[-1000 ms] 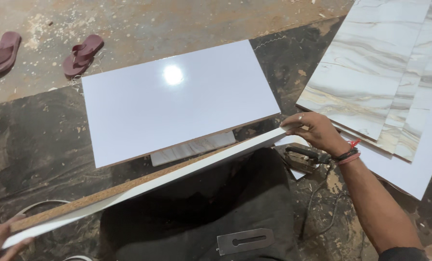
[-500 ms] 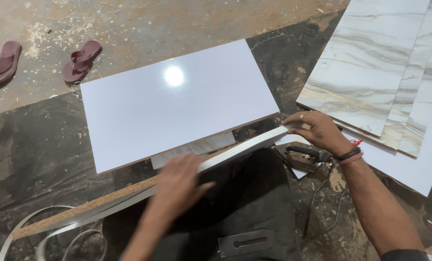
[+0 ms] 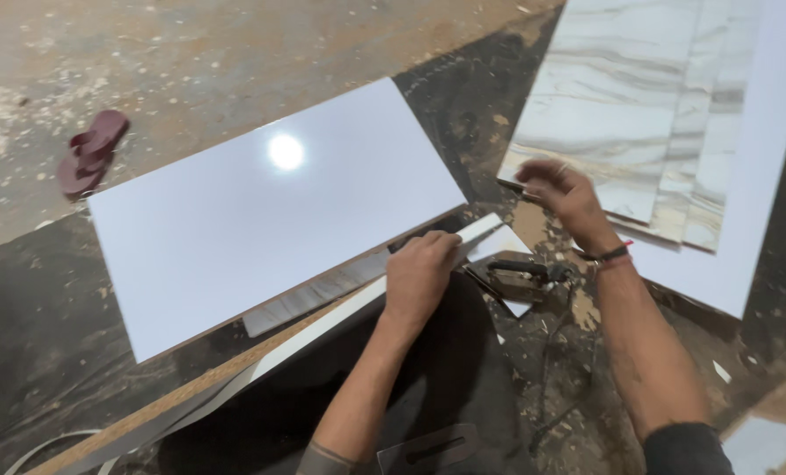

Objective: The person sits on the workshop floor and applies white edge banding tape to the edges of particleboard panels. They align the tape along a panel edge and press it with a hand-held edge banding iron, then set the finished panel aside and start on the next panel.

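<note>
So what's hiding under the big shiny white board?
A grey-streaked strip pokes out from under the white board at its near edge, next to the left hand. Whatever else lies beneath is covered.
</note>
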